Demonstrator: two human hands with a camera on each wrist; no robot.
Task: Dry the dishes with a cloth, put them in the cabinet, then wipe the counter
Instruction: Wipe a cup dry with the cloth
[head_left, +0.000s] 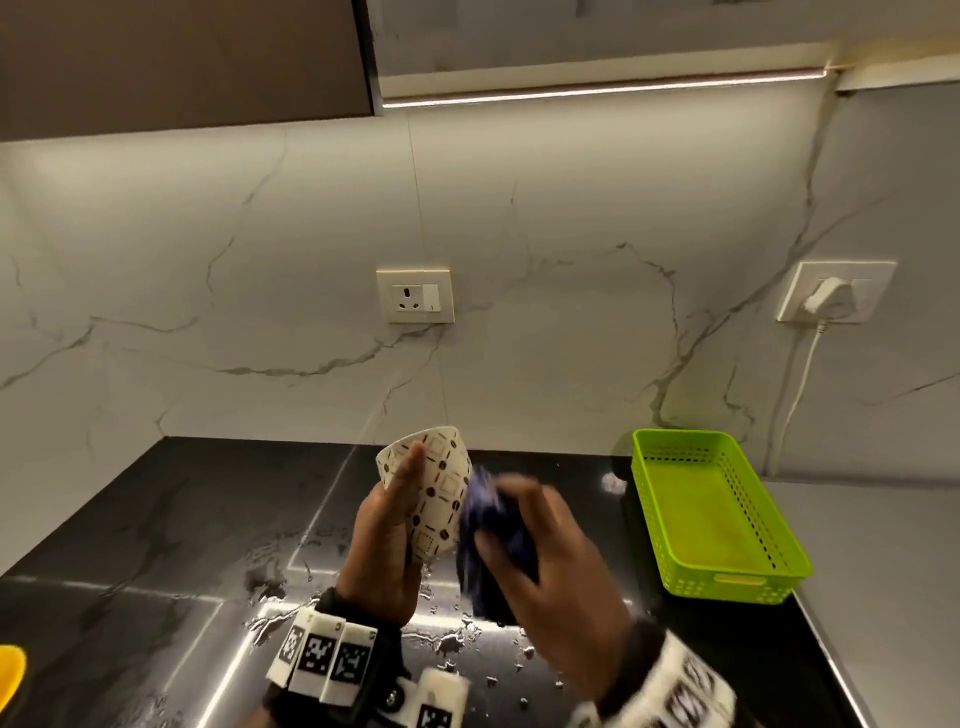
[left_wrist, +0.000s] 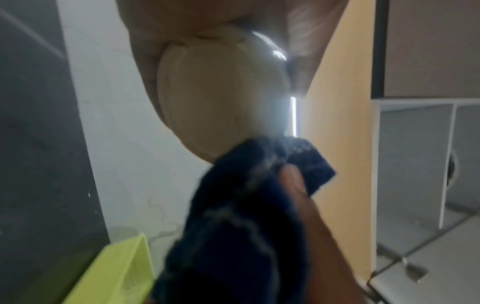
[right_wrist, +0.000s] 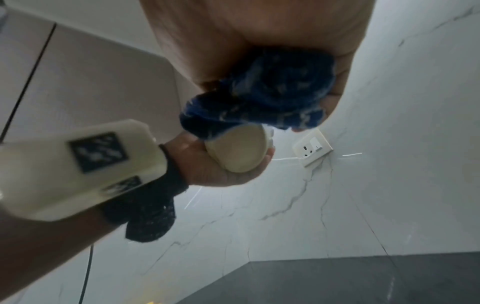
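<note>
A white cup (head_left: 434, 488) with a brown square-and-dot pattern is held above the black counter (head_left: 156, 530), tilted with its mouth toward the wall. My left hand (head_left: 389, 535) grips it round the side, thumb along the outside. My right hand (head_left: 540, 556) holds a bunched dark blue cloth (head_left: 493, 540) against the cup's right side. In the left wrist view the cup's pale base (left_wrist: 221, 98) shows, with the cloth (left_wrist: 246, 216) touching its lower edge. In the right wrist view the cloth (right_wrist: 262, 98) sits in my palm just above the cup (right_wrist: 239, 150).
An empty green plastic basket (head_left: 711, 514) stands on the counter at the right. Water drops (head_left: 280, 561) lie on the counter under my hands. A wall socket (head_left: 415, 296) and a plugged-in socket (head_left: 831, 293) are on the marble backsplash. A brown upper cabinet (head_left: 182, 57) hangs top left.
</note>
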